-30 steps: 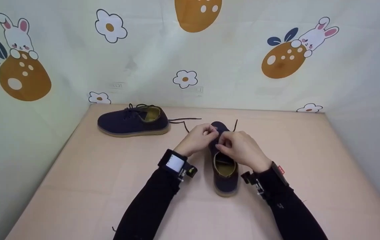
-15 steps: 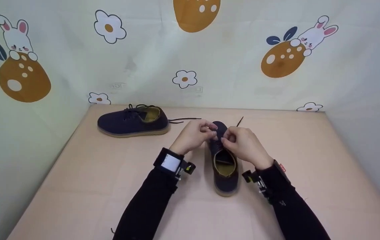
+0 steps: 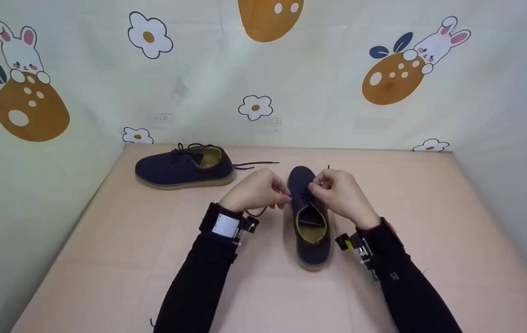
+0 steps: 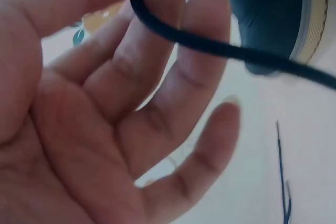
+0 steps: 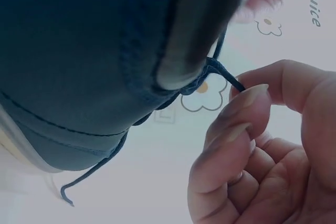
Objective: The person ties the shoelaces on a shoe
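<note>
1. The near shoe (image 3: 310,217) stands on the table (image 3: 430,231) with its toe towards the wall and its heel towards the person; take it as the landmark.
2. The left hand (image 3: 254,192) sits just left of the shoe's laced part, fingers curled, pinching the lace (image 4: 210,45) at the fingertips; in the left wrist view the cord crosses the fingers (image 4: 157,51) and runs on to the shoe.
3. The right hand (image 3: 342,194) sits just right of the same spot, thumb and forefinger pinching the other lace end (image 5: 223,74) close to the shoe's eyelets.
4. The two hands lie either side of the shoe, apart from each other.
5. A second shoe (image 3: 185,166) lies on its sole well to the left and farther back, its laces (image 3: 254,165) trailing towards the near shoe.
</note>
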`<action>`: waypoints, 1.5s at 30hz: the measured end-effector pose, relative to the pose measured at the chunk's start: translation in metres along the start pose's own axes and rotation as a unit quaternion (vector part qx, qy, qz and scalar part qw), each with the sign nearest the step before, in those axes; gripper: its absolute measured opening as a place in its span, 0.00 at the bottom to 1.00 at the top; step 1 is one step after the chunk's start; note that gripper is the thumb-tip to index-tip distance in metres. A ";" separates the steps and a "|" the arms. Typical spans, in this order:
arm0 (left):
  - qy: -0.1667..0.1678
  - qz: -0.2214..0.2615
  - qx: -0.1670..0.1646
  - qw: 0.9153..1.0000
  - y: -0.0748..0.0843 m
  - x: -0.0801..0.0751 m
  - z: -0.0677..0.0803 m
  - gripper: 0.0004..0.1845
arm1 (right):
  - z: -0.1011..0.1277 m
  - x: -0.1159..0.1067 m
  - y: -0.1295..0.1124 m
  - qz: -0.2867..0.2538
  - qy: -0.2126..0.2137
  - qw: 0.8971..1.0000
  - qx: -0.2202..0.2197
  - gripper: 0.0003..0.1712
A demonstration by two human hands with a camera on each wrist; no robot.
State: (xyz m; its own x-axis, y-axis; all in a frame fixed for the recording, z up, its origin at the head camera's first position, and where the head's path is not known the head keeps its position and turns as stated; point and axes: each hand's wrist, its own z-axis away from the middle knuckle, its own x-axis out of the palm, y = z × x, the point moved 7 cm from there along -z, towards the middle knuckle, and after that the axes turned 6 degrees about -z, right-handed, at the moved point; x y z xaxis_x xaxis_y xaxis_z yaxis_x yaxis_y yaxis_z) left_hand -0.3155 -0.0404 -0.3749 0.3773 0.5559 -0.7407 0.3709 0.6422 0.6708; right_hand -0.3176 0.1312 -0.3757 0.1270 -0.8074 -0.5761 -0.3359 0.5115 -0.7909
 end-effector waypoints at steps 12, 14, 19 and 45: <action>-0.017 -0.062 -0.017 0.998 -0.013 -0.036 0.030 0.04 | -0.001 -0.003 0.001 -0.036 0.005 0.999 0.024 0.07; -0.021 -0.047 -0.006 0.999 -0.014 -0.041 0.035 0.04 | -0.001 -0.003 0.002 -0.034 0.005 0.999 0.024 0.07; -0.024 0.071 0.030 0.997 -0.011 -0.046 0.040 0.08 | 0.000 -0.003 0.003 -0.030 0.004 0.999 0.023 0.07; 0.007 0.379 0.030 0.925 -0.016 -0.011 -0.002 0.03 | -0.001 -0.006 -0.002 -0.031 -0.004 0.999 0.005 0.07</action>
State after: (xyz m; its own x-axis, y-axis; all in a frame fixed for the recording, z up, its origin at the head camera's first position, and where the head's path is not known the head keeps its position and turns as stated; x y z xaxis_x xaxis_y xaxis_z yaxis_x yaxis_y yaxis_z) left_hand -0.3276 -0.0554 -0.3778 0.5378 0.8411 -0.0570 0.0505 0.0353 0.9981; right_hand -0.3186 0.1345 -0.3709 0.1545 -0.8357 -0.5271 -0.3174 0.4632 -0.8275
